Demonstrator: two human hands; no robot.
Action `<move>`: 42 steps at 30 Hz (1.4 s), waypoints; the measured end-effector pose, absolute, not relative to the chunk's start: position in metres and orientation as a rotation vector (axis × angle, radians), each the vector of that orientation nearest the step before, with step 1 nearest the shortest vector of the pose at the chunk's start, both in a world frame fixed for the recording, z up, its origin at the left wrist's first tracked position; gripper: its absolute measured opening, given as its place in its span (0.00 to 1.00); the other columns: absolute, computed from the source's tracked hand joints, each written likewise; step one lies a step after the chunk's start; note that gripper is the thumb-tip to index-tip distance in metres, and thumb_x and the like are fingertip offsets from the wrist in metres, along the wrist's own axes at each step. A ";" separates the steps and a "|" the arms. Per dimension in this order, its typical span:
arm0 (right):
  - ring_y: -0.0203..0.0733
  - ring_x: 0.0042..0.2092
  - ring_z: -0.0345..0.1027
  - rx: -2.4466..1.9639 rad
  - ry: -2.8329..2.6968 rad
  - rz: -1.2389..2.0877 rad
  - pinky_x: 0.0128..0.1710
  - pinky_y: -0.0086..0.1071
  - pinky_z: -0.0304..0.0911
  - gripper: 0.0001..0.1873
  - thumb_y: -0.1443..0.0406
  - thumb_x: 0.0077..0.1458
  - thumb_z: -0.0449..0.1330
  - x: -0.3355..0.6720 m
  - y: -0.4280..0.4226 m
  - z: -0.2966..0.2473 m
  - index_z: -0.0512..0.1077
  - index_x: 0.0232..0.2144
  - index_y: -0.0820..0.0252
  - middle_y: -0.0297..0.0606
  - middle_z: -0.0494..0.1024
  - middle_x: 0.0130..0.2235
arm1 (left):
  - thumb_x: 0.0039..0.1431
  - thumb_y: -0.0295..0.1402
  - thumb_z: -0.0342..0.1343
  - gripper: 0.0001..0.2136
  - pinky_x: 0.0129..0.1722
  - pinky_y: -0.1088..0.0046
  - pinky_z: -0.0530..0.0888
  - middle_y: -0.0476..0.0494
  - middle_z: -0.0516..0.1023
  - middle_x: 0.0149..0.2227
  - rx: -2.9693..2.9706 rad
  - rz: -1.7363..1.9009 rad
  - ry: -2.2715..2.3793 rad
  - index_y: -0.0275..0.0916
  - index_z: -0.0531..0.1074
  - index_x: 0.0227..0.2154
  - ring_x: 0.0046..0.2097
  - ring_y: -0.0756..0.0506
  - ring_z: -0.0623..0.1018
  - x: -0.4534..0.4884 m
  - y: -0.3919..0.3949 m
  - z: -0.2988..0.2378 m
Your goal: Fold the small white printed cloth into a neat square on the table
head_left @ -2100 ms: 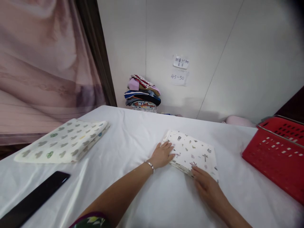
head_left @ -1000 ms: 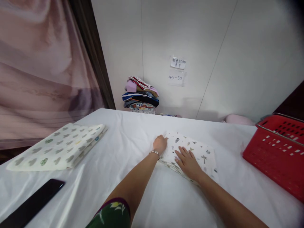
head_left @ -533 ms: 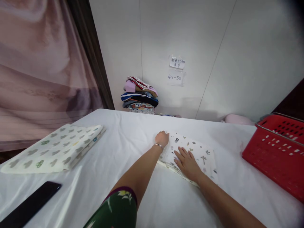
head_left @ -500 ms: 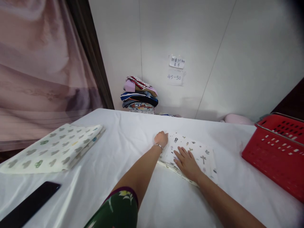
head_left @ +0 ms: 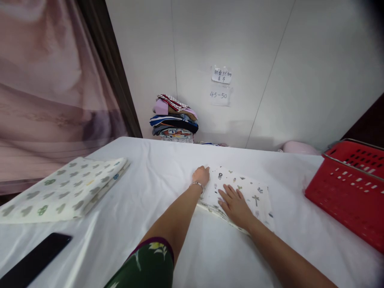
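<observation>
A folded white cloth with small printed figures [head_left: 253, 194] lies on the white-covered table [head_left: 168, 168], right of centre. My right hand [head_left: 235, 204] lies flat on top of it, fingers stretched out. My left hand [head_left: 201, 175], with a bracelet at the wrist, rests at the cloth's far left corner with its fingers curled over the edge; whether they pinch the cloth is hidden.
A second folded cloth with grey and green shapes [head_left: 64, 192] lies at the left. A black phone [head_left: 33, 262] sits near the front left edge. A red slotted basket [head_left: 348, 192] stands at the right. A pile of folded clothes [head_left: 174, 120] is stacked against the back wall.
My right hand moved from the cloth's near edge onto its top. My left hand slid from the left side to the far left corner. Over the last half second both hands barely move.
</observation>
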State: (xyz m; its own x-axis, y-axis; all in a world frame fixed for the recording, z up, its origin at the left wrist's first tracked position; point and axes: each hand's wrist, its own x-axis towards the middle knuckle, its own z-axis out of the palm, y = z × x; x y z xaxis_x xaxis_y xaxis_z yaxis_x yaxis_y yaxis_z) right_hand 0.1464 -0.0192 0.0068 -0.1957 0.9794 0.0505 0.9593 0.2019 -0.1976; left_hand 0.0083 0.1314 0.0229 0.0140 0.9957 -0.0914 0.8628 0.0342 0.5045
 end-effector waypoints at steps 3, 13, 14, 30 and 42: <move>0.46 0.64 0.35 -1.894 -2.303 0.203 0.59 0.47 0.36 0.28 0.51 0.60 0.37 0.146 -0.019 0.008 0.55 0.58 0.52 0.38 0.47 0.64 | 0.62 0.42 0.37 0.19 0.43 0.67 0.66 0.34 0.73 0.45 1.866 0.406 1.912 0.35 0.67 0.42 0.47 0.41 0.72 0.009 0.131 0.023; 0.47 0.64 0.35 -1.873 -2.301 0.217 0.59 0.47 0.34 0.28 0.51 0.60 0.37 0.147 -0.019 0.007 0.55 0.58 0.52 0.38 0.47 0.64 | 0.58 0.43 0.45 0.14 0.38 0.69 0.67 0.39 0.76 0.40 1.943 0.393 1.856 0.39 0.67 0.39 0.43 0.42 0.74 -0.013 0.100 0.030; 0.47 0.64 0.35 -1.868 -2.301 0.214 0.59 0.47 0.34 0.28 0.51 0.60 0.37 0.147 -0.019 0.007 0.55 0.58 0.52 0.38 0.47 0.64 | 0.58 0.43 0.45 0.14 0.39 0.69 0.67 0.40 0.76 0.40 1.965 0.403 1.847 0.40 0.67 0.39 0.43 0.42 0.74 -0.017 0.093 0.029; 0.47 0.63 0.36 -1.834 -2.353 0.125 0.59 0.48 0.35 0.27 0.57 0.60 0.42 0.128 -0.060 0.016 0.49 0.61 0.57 0.41 0.47 0.64 | 0.60 0.37 0.42 0.13 0.41 0.65 0.68 0.37 0.73 0.45 2.193 0.441 1.825 0.38 0.68 0.41 0.45 0.40 0.72 -0.025 0.072 0.035; 0.44 0.63 0.40 -1.758 -2.322 0.261 0.60 0.45 0.37 0.28 0.57 0.57 0.47 0.149 -0.090 0.034 0.54 0.59 0.54 0.38 0.51 0.62 | 0.61 0.38 0.43 0.17 0.58 0.60 0.55 0.49 0.57 0.60 2.554 0.432 1.348 0.48 0.61 0.53 0.63 0.45 0.51 -0.031 0.051 0.018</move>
